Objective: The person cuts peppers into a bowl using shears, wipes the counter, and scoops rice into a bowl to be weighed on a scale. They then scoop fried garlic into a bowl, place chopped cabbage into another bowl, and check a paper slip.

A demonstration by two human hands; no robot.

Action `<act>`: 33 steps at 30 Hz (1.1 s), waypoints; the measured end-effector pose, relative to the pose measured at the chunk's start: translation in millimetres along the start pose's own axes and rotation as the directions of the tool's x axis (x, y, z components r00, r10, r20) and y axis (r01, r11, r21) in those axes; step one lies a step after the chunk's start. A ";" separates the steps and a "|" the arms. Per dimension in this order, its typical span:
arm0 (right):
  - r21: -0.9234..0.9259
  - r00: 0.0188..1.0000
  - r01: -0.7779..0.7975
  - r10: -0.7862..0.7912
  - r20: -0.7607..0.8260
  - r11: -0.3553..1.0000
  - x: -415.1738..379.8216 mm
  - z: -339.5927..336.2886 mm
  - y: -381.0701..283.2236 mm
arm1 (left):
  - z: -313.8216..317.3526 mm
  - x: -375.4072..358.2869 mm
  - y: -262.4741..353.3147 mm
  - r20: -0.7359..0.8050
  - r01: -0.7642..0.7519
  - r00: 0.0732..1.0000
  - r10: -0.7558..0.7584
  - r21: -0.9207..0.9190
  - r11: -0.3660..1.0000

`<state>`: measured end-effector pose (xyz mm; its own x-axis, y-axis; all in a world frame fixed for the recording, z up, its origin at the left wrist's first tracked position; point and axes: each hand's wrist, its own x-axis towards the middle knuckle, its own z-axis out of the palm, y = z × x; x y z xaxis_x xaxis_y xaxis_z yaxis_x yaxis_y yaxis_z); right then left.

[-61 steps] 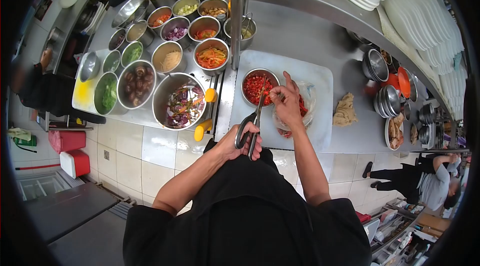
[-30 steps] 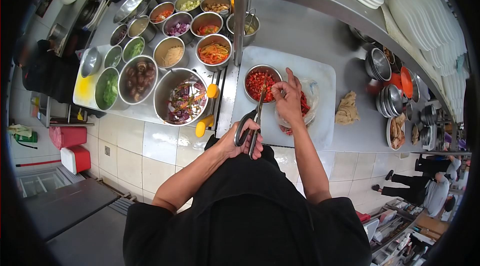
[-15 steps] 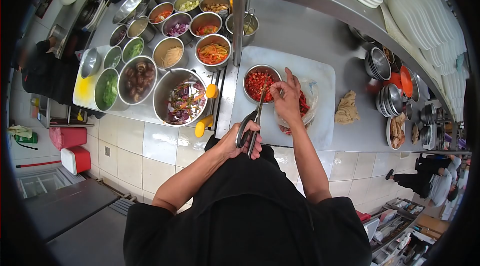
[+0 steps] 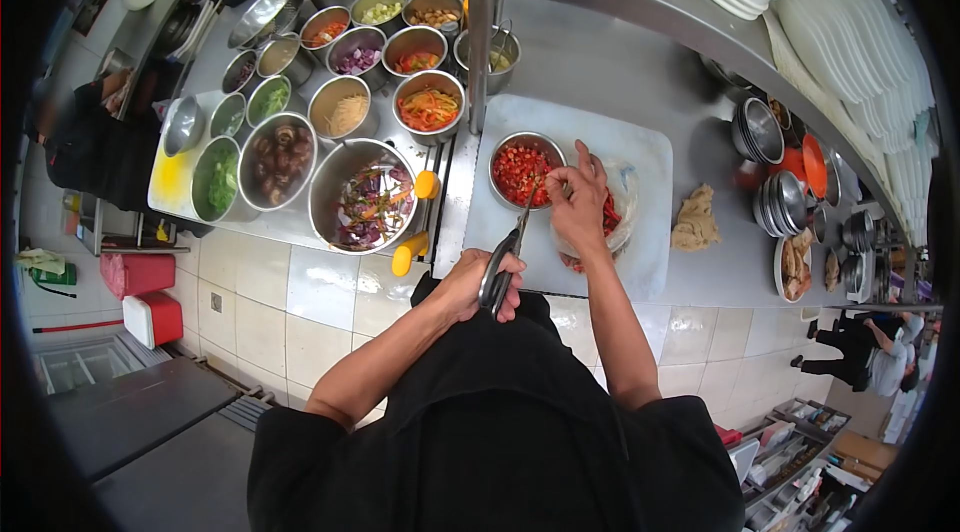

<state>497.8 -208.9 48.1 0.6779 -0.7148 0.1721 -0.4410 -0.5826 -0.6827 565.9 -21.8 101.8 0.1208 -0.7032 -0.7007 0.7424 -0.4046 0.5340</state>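
Red pepper pieces (image 4: pixel 520 164) fill much of a steel bowl (image 4: pixel 492 182) on the white cutting board (image 4: pixel 488 257), just left of a clear plastic bag (image 4: pixel 626 200) with more red peppers (image 4: pixel 611 216) in it. Half a second ago the loops of the scissors (image 4: pixel 516 235) stood apart; now they are drawn together, which suggests 1 snip is being completed over the bowl. Bowl and bag keep their places on the board.

The left hand (image 4: pixel 468 284) is clenched around the handles, held low near the apron, with the forearm slanting inward and the blades pointing up toward the bowl's near right edge. The right hand (image 4: pixel 577 207) reaches in over the bag, thumb and forefinger bent together beside the blade tips, other fingers raised. Whether a pepper is pinched there, I cannot tell.
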 end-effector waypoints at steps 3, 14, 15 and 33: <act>0.022 0.999 -0.029 0.030 -0.028 0.999 0.3 -4.9 5.6 | -5.1 -2.9 -6.0 0.023 -0.016 1.000 0.016 0.031 0.999; 0.088 0.997 0.060 -0.055 -0.052 0.994 -0.4 1.4 17.5 | -5.7 -1.3 -13.5 -0.115 -0.111 0.984 0.136 0.200 0.973; 0.090 0.997 0.060 -0.055 -0.053 0.994 -0.9 0.6 18.2 | -3.1 -3.8 -14.6 -0.129 -0.156 0.974 0.185 0.209 0.965; 0.376 0.992 0.044 0.005 -0.129 0.926 -4.8 -21.0 17.8 | -31.5 52.1 -58.8 -0.408 0.101 0.518 0.752 0.902 0.421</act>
<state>474.3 -223.9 50.1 0.5943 -0.7614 0.2589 -0.1570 -0.4256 -0.8912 549.2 -16.3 19.0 0.8898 -0.4294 -0.1547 -0.2697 -0.7681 0.5808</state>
